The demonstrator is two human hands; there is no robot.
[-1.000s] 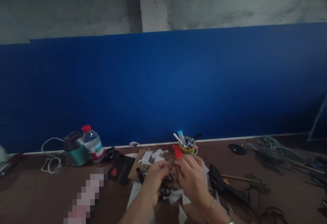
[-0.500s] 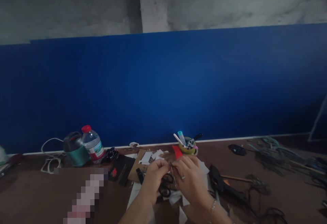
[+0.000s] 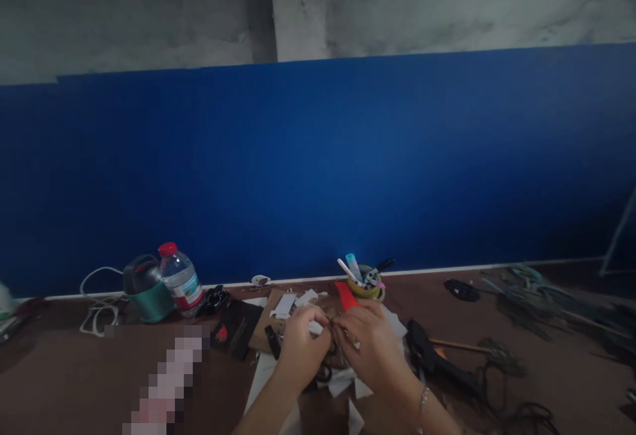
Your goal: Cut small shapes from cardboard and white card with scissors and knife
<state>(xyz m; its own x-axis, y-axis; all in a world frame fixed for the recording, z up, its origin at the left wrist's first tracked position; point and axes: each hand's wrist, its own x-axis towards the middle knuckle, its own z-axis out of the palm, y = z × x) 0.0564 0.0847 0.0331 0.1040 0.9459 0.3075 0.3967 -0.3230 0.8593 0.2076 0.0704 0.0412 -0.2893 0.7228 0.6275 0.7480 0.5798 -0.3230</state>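
My left hand [image 3: 304, 342] and my right hand [image 3: 366, 342] meet fingertip to fingertip over the cluttered middle of the table. Both are closed in a pinch; whatever sits between the fingers is too small and dark to make out. Beneath them lie black-handled scissors [image 3: 324, 374], partly hidden by my left hand. White paper scraps [image 3: 340, 383] are scattered below and behind the hands. Just beyond my right fingers a red strip [image 3: 346, 294] leans towards a yellow-green cup [image 3: 373, 289] of pens. A brown cardboard piece [image 3: 262, 330] is left of my left hand.
A black glue gun [image 3: 442, 369] with its cord lies right of my right hand. Further right is a tangle of thin green strands [image 3: 536, 299]. On the left stand a red-capped bottle [image 3: 183, 283] and a teal container [image 3: 152, 302]. A blue wall [image 3: 318, 170] rises behind the table.
My left fingers have curled more and turned slightly. My right hand has shifted a little to the right and its fingers are more bent. The things on the table lie as before.
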